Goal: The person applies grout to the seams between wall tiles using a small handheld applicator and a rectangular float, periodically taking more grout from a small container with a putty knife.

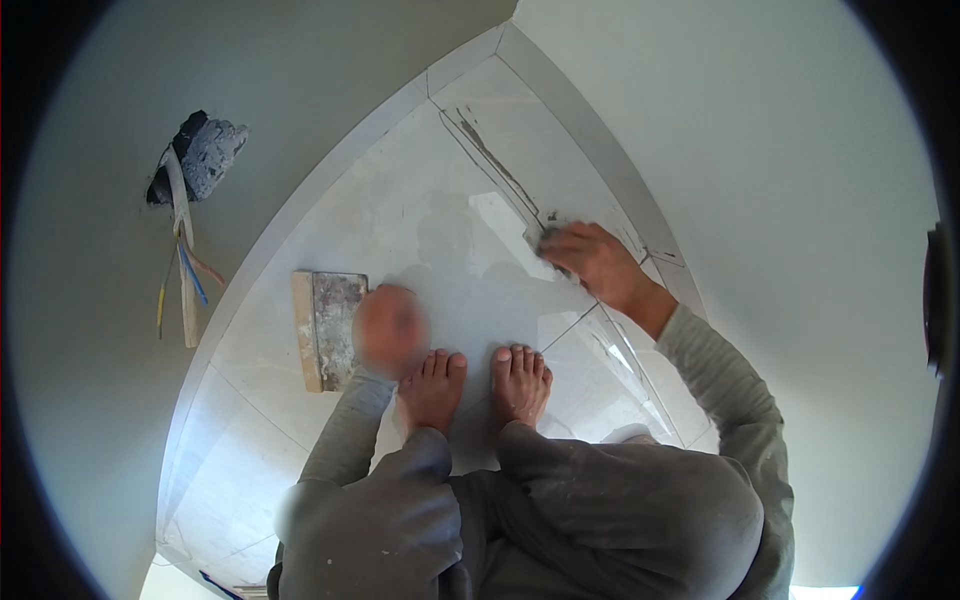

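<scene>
At the far right of the floor, my right hand (pixel 597 262) is closed on a small flat tool (pixel 537 240) smeared with dark grey paste. Most of that tool is hidden under the fingers, so its exact kind is unclear. It rests on a floor tile joint (pixel 492 160) lined with dark grout-like paste. My left hand (pixel 392 330) is near my left foot, at the right edge of a wide scraper (pixel 340 325). This scraper has a stained blade and a wooden strip along its left side. A blur covers the left hand's fingers.
Light tiled floor (pixel 390 220) narrows toward a far corner, bordered by grey skirting (pixel 400 105). Loose wires (pixel 187 265) hang from a hole in the left wall (pixel 205 155). My bare feet (pixel 520 385) stand between the hands. A dark object (pixel 936 300) shows at the right rim.
</scene>
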`<act>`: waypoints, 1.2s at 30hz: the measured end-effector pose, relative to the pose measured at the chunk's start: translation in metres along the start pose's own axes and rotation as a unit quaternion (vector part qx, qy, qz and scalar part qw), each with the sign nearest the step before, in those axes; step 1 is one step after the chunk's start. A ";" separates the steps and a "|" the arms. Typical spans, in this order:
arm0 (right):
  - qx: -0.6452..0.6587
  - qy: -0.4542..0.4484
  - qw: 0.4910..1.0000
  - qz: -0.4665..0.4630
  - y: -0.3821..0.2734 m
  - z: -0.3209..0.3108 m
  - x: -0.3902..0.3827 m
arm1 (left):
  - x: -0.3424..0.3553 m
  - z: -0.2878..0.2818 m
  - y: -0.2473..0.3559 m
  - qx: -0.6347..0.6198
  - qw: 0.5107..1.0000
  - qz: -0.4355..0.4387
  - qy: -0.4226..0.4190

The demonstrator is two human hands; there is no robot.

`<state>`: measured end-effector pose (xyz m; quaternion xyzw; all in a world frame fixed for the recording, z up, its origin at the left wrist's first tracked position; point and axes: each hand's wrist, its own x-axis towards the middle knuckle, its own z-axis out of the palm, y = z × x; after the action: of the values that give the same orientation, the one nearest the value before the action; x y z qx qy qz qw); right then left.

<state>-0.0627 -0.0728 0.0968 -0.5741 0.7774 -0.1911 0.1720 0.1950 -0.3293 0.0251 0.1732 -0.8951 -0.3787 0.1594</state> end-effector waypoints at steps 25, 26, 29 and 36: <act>-0.074 -0.163 0.983 0.042 0.004 -0.016 -0.094 | 0.005 0.001 -0.002 0.005 1.000 0.004 0.004; -0.074 -0.162 0.983 0.042 0.003 -0.015 -0.093 | 0.004 0.000 -0.002 0.005 1.000 0.005 0.003; -0.068 -0.075 0.995 0.009 -0.001 -0.009 -0.076 | 0.004 0.002 -0.002 0.007 1.000 0.003 -0.001; -0.062 -0.116 0.988 0.085 -0.006 -0.017 -0.078 | 0.003 -0.001 -0.001 0.015 1.000 0.009 0.010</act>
<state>-0.0440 0.0016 0.1187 -0.5334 0.8087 -0.0591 0.2410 0.1932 -0.3321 0.0257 0.1712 -0.9004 -0.3623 0.1694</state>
